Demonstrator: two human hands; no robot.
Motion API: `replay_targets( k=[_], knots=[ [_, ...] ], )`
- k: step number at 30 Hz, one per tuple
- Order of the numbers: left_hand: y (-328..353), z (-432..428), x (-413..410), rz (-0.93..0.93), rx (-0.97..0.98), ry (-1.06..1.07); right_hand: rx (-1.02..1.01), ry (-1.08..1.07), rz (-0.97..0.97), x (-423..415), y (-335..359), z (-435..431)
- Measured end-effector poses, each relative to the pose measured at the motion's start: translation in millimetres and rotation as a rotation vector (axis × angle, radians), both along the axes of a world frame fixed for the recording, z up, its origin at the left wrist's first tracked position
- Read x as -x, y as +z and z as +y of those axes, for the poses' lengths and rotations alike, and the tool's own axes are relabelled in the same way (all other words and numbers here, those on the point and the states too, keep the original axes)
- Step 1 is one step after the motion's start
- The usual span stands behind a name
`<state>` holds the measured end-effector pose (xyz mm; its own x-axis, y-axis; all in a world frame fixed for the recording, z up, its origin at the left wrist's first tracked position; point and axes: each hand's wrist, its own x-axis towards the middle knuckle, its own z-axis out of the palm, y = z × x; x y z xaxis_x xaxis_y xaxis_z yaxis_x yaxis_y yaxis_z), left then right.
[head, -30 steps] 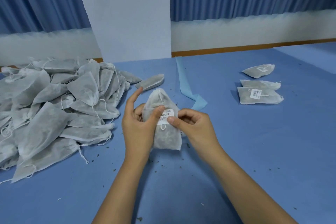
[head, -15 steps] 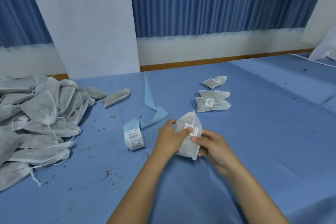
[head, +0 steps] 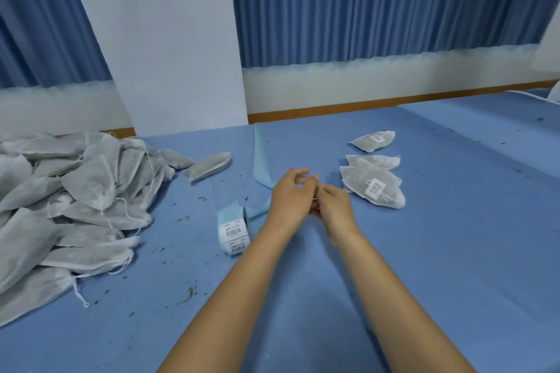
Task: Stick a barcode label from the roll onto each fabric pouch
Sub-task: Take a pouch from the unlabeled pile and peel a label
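My left hand (head: pixel 289 195) and my right hand (head: pixel 335 207) hover close together over the middle of the blue table (head: pixel 454 251), fingers loosely curled, with no pouch in them. The label roll (head: pixel 233 233) lies just left of my left wrist, barcode labels facing me, and its pale blue backing strip (head: pixel 260 160) trails away toward the wall. Right of my hands lie three labelled pouches: the nearest (head: pixel 385 197) shows its white barcode label, a second (head: pixel 372 160) is tucked behind it, and a third (head: pixel 372 141) lies farther back.
A big heap of grey-white drawstring pouches (head: pixel 75 206) fills the left side of the table. One stray pouch (head: pixel 209 166) lies between the heap and the strip. Bits of dried leaf dot the cloth. A white pillar (head: pixel 169 54) and blue curtains stand behind.
The pouch that both hands held and pressed a label onto has left them, and the nearest pouch at the right looks newly laid there. The view swung right and up.
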<state>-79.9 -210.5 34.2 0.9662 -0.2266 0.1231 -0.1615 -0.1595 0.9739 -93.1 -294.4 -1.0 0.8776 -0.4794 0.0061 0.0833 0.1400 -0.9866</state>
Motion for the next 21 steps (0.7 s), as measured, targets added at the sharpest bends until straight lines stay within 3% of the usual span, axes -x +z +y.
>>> replay_targets(
  k=[5, 8, 14, 18, 21],
  knots=[
    [9, 69, -61, -0.250, -0.225, 0.257, 0.186, 0.010, -0.022, -42, -8, 45],
    [-11, 118, -108, -0.303, -0.592, 0.308, 0.342, -0.029, 0.053, -54, -36, 49],
    [-48, 165, -180, -0.389, -1.367, 0.173, 0.580, 0.052, 0.108, -73, -53, 43],
    [-54, 153, -207, -0.487, -1.412, 0.162, 0.616, 0.107, 0.119, -77, -56, 37],
    [-51, 144, -218, -0.392, -1.389, 0.196, 0.619, 0.100, 0.122, -78, -57, 36]
  ],
)
